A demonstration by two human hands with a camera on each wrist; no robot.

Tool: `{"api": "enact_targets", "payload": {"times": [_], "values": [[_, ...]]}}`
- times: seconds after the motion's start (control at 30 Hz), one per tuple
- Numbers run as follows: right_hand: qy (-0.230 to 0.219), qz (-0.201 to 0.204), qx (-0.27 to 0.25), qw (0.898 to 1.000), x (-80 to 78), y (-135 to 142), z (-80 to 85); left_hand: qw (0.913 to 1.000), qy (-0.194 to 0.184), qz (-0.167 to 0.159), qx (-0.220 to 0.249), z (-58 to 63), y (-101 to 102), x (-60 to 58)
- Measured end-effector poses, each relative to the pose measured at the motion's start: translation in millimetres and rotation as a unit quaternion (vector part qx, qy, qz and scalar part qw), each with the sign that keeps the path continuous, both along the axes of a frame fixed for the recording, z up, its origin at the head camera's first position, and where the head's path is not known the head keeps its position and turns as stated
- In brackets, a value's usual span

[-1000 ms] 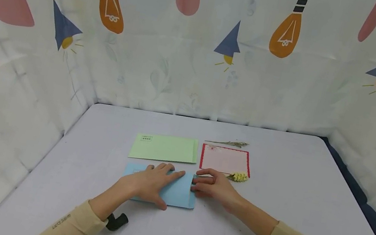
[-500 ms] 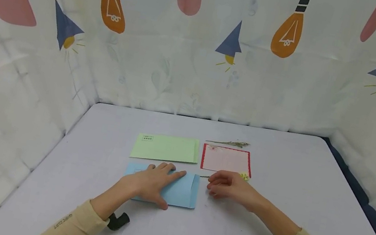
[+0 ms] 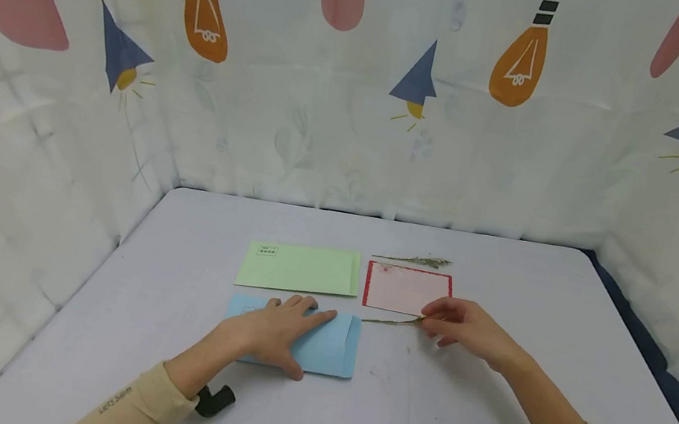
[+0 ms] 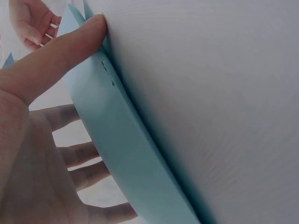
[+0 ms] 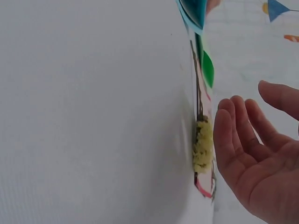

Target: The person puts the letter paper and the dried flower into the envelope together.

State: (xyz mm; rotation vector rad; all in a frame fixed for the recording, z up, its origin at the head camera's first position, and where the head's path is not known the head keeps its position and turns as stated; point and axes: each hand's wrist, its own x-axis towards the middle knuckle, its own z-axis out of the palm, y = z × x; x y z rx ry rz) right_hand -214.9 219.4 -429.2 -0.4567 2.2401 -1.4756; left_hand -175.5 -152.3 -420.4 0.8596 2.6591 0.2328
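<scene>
Your right hand (image 3: 462, 328) grips nothing: its fingers are loosely bent, the thumb apart, just beside the yellow flower (image 5: 202, 147). Your left hand (image 3: 274, 329) is spread over the blue envelope (image 3: 321, 353), thumb at its near edge, without clasping it. That envelope lies around mid-table, its flap end facing the right edge. White table (image 3: 505, 279) stretches from your right hand to the right edge, and from the envelope to the left edge; both edges are well apart from your hands.

The flower's stem points at the envelope's far right corner; you cannot tell whether they touch. Beyond, toward the far edge, the green envelope (image 3: 302, 270) and red-bordered card (image 3: 403, 291) lie side by side, the card's near right corner behind your fingers. A dried sprig (image 3: 419, 260) lies past the card, nearest the far edge.

Both your forearms slant inward from the near corners.
</scene>
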Motion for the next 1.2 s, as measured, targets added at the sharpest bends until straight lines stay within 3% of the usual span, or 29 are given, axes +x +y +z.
{"api": "enact_targets", "payload": {"times": [0.4, 0.77, 1.2], "values": [[0.072, -0.052, 0.074, 0.993, -11.0, 19.5, 0.6, 1.0, 0.004, -0.001, 0.003, -2.4, -0.2, -0.3], [0.066, -0.072, 0.107, 0.99, -20.8, 23.5, -11.7, 0.9999, 0.01, -0.003, -0.002, -1.8, 0.0, -0.7], [0.084, -0.062, 0.143, 0.984, -20.5, 16.6, -17.8, 1.0, 0.006, -0.002, -0.001, -1.5, 0.5, 0.0]]}}
